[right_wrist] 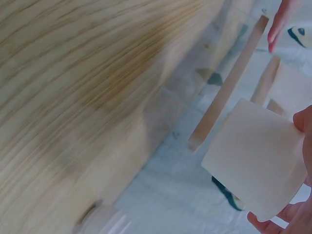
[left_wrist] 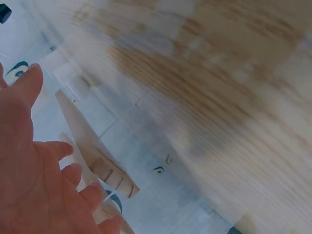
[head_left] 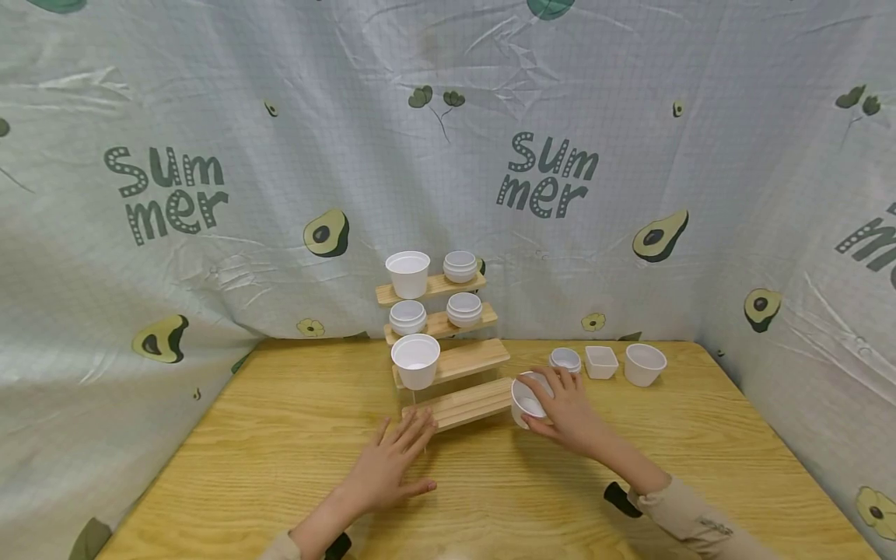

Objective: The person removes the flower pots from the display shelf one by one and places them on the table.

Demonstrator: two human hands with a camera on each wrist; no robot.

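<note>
My right hand (head_left: 570, 416) grips a white plastic cup (head_left: 526, 400) by its rim and side, fingers on the far side and thumb on the near side. The cup (right_wrist: 253, 158) is tilted by the right end of the lowest wooden shelf (head_left: 465, 403) of a stepped display stand. My left hand (head_left: 392, 467) is spread with straight fingers, its fingertips at that shelf's left end; contact cannot be told. On the shelf above stands a larger white cup (head_left: 416, 362) at the left. Higher up are small round jars (head_left: 407, 317) and another large cup (head_left: 408, 274).
Right of the stand, on the wooden table (head_left: 280, 435), a small round jar (head_left: 565, 358), a square tub (head_left: 600, 362) and a white cup (head_left: 644, 365) stand in a row. A printed curtain (head_left: 392, 171) hangs behind the table and along its sides.
</note>
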